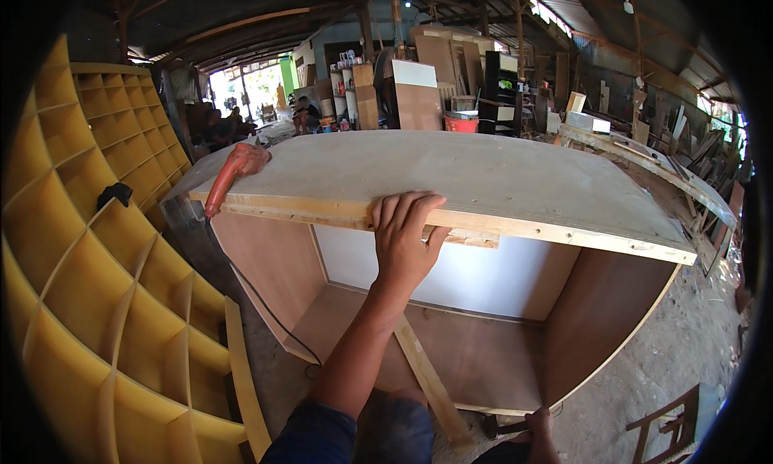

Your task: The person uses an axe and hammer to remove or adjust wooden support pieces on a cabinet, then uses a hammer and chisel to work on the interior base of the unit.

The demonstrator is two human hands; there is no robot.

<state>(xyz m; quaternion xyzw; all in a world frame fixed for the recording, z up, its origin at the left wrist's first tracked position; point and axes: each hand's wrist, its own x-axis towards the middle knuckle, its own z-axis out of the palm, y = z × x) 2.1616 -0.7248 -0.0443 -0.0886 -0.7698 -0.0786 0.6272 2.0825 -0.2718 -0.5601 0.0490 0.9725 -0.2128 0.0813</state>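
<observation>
Since the floor-standing, grey-topped wooden cabinet (pixel 483 174) looks stiff and heavy, its front edge (pixel 523 227) suits the left hand (pixel 405 226) curled round it; the right hand (pixel 541 424) seemingly clasps a dark hammer-like tool (pixel 512 427).

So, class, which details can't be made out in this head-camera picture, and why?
All in the head view:
- Palm of the left hand: turned away, against the front edge of the cabinet.
- Far end of the red power tool's cord: lost behind the left forearm.
- Upper end of the wooden strip: behind that forearm.
- Exact grip of the right hand: too small and shadowed.
- Background people: too small and dark.
</observation>
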